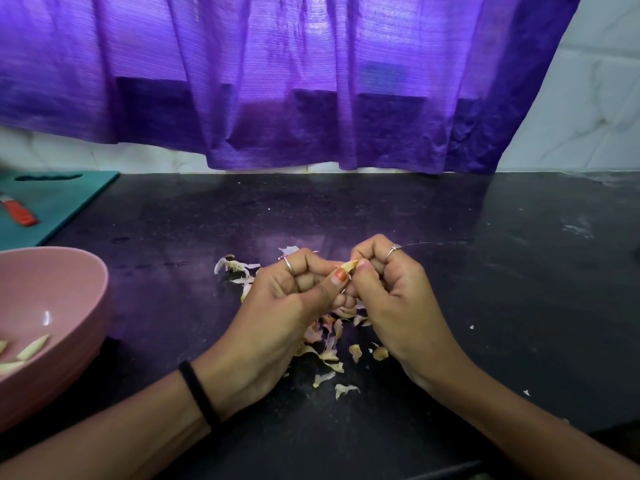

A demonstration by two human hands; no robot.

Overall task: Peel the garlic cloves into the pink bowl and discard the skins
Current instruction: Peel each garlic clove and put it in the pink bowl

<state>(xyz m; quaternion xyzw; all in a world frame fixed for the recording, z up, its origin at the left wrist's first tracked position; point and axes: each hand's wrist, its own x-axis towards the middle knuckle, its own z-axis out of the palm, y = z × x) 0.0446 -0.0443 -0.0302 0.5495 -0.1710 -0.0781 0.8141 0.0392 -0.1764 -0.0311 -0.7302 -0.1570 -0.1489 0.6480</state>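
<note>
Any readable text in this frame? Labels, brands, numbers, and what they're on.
None. No text, label, brand or number shows on the pink bowl, the teal cutting board, the orange-handled knife, the purple curtain or the black counter. The rings on both hands show no legible marking.

Purple curtain (pixel 277 81) hangs across the back, daylight glowing through its upper part, hem just above the counter edge. White marble-look tiled wall (pixel 585 109) at right and below the curtain at left. Dark speckled stone counter (pixel 485 271), glossy, faint purple reflections. Teal cutting board (pixel 65 199) at far left.
</note>
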